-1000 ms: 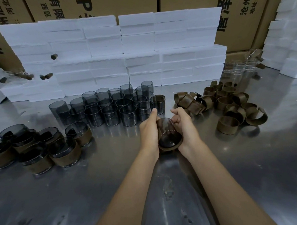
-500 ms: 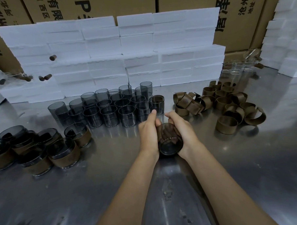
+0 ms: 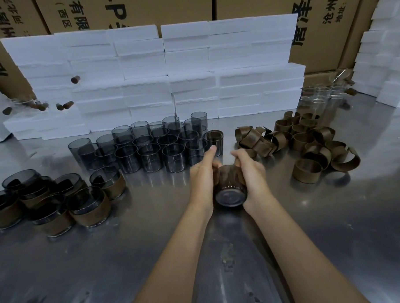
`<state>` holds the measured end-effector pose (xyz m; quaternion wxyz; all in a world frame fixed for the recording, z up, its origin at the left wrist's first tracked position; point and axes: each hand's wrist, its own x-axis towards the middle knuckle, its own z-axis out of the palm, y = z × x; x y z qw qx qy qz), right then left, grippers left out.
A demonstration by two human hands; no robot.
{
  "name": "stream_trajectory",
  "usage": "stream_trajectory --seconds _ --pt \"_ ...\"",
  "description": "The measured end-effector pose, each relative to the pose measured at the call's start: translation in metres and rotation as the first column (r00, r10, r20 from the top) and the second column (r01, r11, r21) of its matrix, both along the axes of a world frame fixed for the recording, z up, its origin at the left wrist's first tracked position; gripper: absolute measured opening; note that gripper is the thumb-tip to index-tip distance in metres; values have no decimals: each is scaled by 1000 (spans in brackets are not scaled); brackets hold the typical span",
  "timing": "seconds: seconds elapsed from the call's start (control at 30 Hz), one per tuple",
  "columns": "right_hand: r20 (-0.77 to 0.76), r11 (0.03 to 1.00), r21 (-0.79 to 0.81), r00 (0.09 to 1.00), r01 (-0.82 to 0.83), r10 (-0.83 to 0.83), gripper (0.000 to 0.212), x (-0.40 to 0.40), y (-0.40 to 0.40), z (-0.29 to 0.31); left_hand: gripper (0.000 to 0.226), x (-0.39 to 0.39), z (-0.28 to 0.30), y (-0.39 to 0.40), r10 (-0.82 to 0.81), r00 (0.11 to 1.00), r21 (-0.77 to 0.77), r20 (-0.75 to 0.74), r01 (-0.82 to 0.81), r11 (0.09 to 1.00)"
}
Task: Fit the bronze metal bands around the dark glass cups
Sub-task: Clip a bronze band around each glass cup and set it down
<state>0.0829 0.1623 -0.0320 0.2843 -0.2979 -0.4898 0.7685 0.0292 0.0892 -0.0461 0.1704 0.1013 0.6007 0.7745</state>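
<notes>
- Work in hand: one dark glass cup (image 3: pixel 230 189) is held on its side between both hands above the steel table (image 3: pixel 335 225), its base turned toward the camera. A bronze band (image 3: pixel 228 176) appears to sit around its body; how far along it has seated cannot be told.
- Grip: the left hand (image 3: pixel 201 181) clasps the cup's left flank with the forefinger stretched forward; the right hand (image 3: pixel 252 174) curls round its right flank. Both are grasping the cup.
- Stock: unbanded cups (image 3: pixel 148 149) stand in rows just beyond the hands; loose bands (image 3: pixel 306 144) lie heaped to the right; finished banded cups (image 3: pixel 59 198) are grouped at far left.
- Recommended practice, as judgement: press evenly from both sides so the band slides square to the glass, not cocked. Keep the thumbs on the band's edge, not on bare glass.
- Risk, as judgement: a tilted band may bind; forcing it could stress the glass or spring the band's open ends.
- Verification advised: the band should sit level and clear of the rim and base, as on the finished group.
</notes>
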Motion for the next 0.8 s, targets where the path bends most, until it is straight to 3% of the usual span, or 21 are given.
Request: stream_trajectory --seconds 0.07,0.13,0.2,0.27,0.4,0.5,0.63,0.7,0.8 --pt "-34 968 154 980 197 -194 41 -2 6 3 39 4 1 1 -107 991 -28 -79 105 994" --pt "-107 928 180 944 326 -311 52 0 15 5 51 9 1 3 -226 969 -108 -96 216 970" --pt "-139 912 148 921 384 -365 56 4 22 4 58 12 2 3 -316 944 -205 -91 292 934" --pt "-160 911 166 921 378 -354 54 7 23 2 54 12 2 3 -354 935 -147 -41 344 927" --pt "-178 965 143 965 219 -192 42 4 23 4 32 12 10 3 -332 932 236 142 294 926" --pt "-144 991 132 990 32 -13 34 2 17 4 36 3 15 -4 -333 903 468 271 179 865" --pt "-109 950 288 981 -121 158 22 1 5 4 43 -4 16 -12 -303 903 546 303 96 832" --pt "-92 905 376 964 -200 251 31 2 0 4 45 -7 15 -13 -286 909 568 303 68 820" --pt "-62 858 458 955 -231 291 27 4 -5 2 48 -10 14 -15 -268 914 594 304 38 803"
